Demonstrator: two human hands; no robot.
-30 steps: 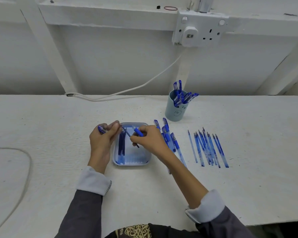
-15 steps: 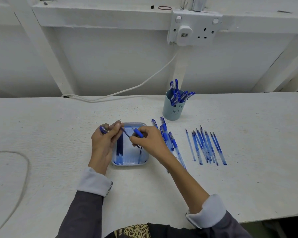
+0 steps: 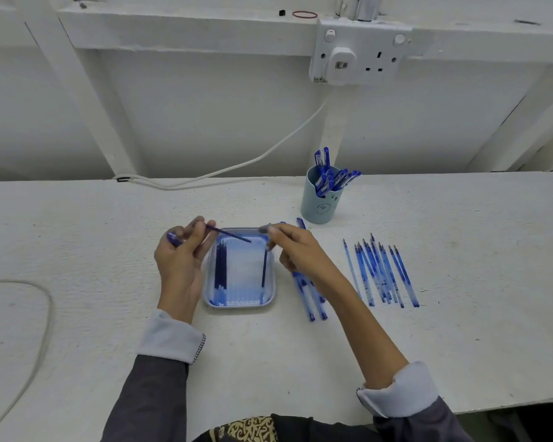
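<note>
My left hand [image 3: 182,250] pinches a thin blue refill [image 3: 229,233] that points right over a pale blue tray [image 3: 270,298], and a blue pen cap [image 3: 173,238] sits in its palm. My right hand [image 3: 296,248] pinches a small grey pen tip piece [image 3: 265,229] at the tray's far right corner. Inside the tray lie several dark refills [image 3: 221,269] on the left and one refill [image 3: 264,269] on the right. Whole blue pens [image 3: 310,295] lie under my right wrist.
A row of several clear blue pen barrels [image 3: 380,274] lies to the right on the white table [image 3: 109,314]. A grey-blue cup [image 3: 321,202] with capped pens stands behind. A white cable [image 3: 237,169] runs from the wall socket [image 3: 361,55]. Another cord [image 3: 42,314] curves at left.
My hands have drawn apart: the right hand pulled away to the right with the grey tip piece, and the refill in my left hand now stands free over the tray.
</note>
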